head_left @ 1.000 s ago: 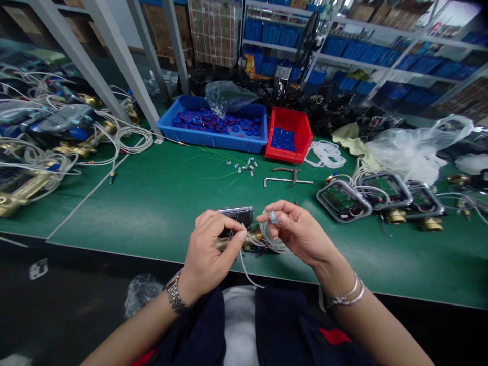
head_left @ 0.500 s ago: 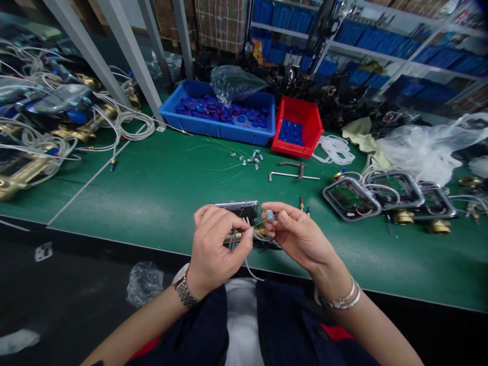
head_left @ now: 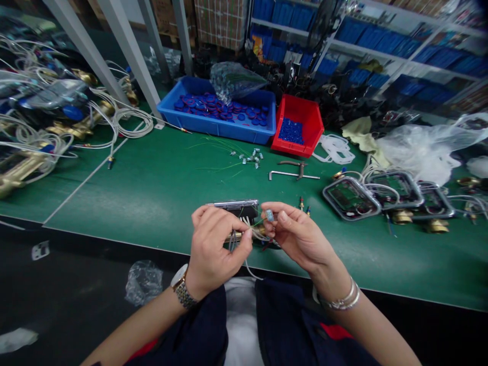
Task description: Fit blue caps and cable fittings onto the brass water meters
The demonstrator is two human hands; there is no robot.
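Note:
Between the thumb and fingers of my right hand (head_left: 295, 231) sits a small grey-blue wire seal (head_left: 270, 215). A thin green wire (head_left: 259, 223) runs from it to my left hand (head_left: 219, 246), whose thumb and index finger pinch it. Right behind and below my hands lies a meter with a dark housing and a metal rim (head_left: 238, 204). Its pale cables and brass body are partly covered by my hands. Farther up the bench, several similar seals (head_left: 251, 158) lie loose with their green wires spread to the left.
Behind the seals stand a blue bin (head_left: 221, 127) of blue discs and a red bin (head_left: 295, 148) of small blue parts. An L-shaped hex key (head_left: 293, 176) lies by a pair of pliers (head_left: 300, 170). Several meters (head_left: 353, 198) rest at the right; brass fittings and coiled cables (head_left: 133, 124) crowd the left.
Both hands keep the same grips, almost in place. The seal has turned very slightly in my right fingers.

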